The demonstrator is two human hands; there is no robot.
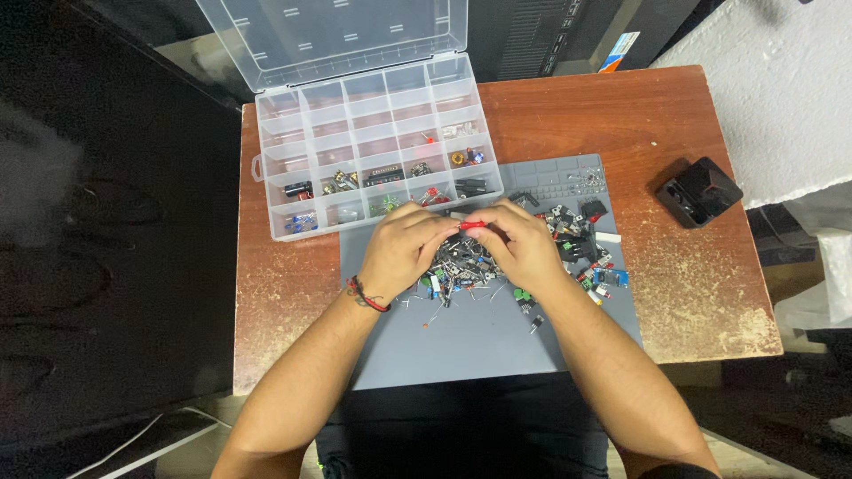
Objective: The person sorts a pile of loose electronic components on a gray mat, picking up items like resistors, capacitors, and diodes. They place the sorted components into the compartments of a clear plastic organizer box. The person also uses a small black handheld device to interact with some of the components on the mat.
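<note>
Left hand (404,244) and right hand (524,244) pinch small red part (472,225) over component pile (466,266); grip by ends, keep above grey mat (479,337).

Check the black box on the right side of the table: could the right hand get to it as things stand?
Probably yes. The black box sits alone on bare wood of the table, right of the grey mat, with nothing between it and the right hand. That hand is pinching a small red part together with the left hand.
</note>
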